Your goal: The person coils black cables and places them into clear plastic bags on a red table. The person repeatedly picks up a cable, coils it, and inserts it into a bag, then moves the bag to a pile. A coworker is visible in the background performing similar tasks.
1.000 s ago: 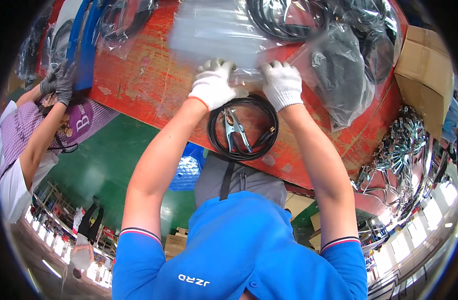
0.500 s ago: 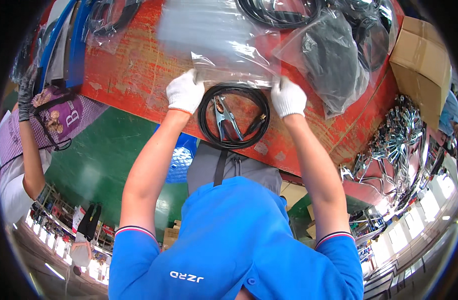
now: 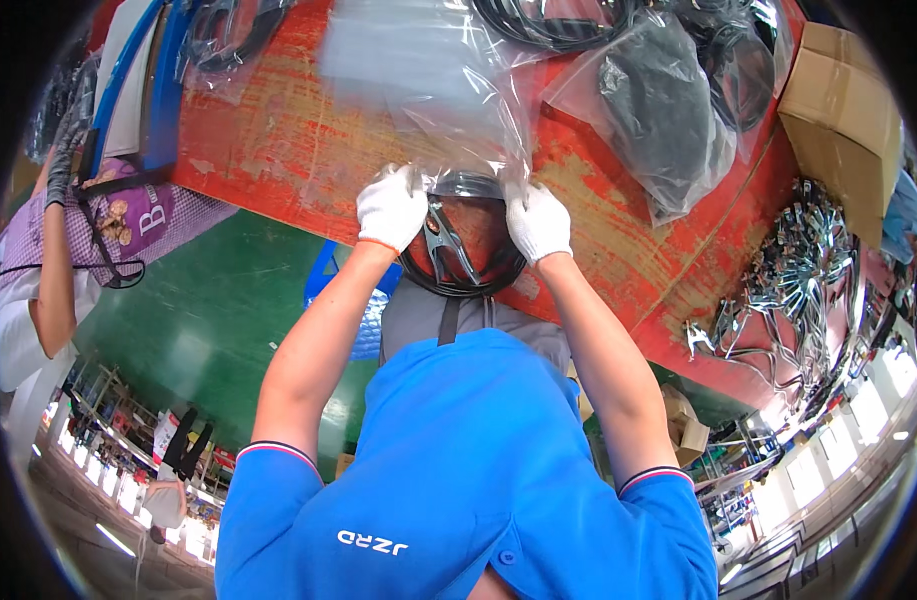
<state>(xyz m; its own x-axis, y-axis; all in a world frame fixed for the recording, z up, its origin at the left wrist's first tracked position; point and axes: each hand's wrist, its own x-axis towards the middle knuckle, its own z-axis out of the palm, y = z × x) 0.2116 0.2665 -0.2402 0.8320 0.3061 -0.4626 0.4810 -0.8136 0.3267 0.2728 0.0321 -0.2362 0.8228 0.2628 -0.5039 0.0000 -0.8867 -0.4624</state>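
Both my hands wear white knit gloves and grip the near edge of a clear plastic bag [image 3: 463, 120]. My left hand [image 3: 391, 208] is closed on the bag's left side. On its right side, my right hand [image 3: 538, 220] is closed too. Between and just below them, a coil of black cable [image 3: 465, 289] lies at the table's near edge. A metal clamp [image 3: 448, 250] rests inside the ring. The bag's edge overlaps the far part of the coil; whether that part is inside the bag, I cannot tell. My gloves hide the coil's sides.
More clear bags [image 3: 368, 55] lie on the worn red table [image 3: 268, 150]. Bagged black items [image 3: 658, 100] and a cable coil [image 3: 553, 38] sit beyond. At right are a cardboard box [image 3: 838, 90] and many metal clamps [image 3: 798, 260]. A co-worker's dark-gloved hand [image 3: 68, 150] is at left.
My hands have moved closer together and slightly toward me, drawing the bag's edge over the far side of the coil. The bag has narrowed and bunched up.
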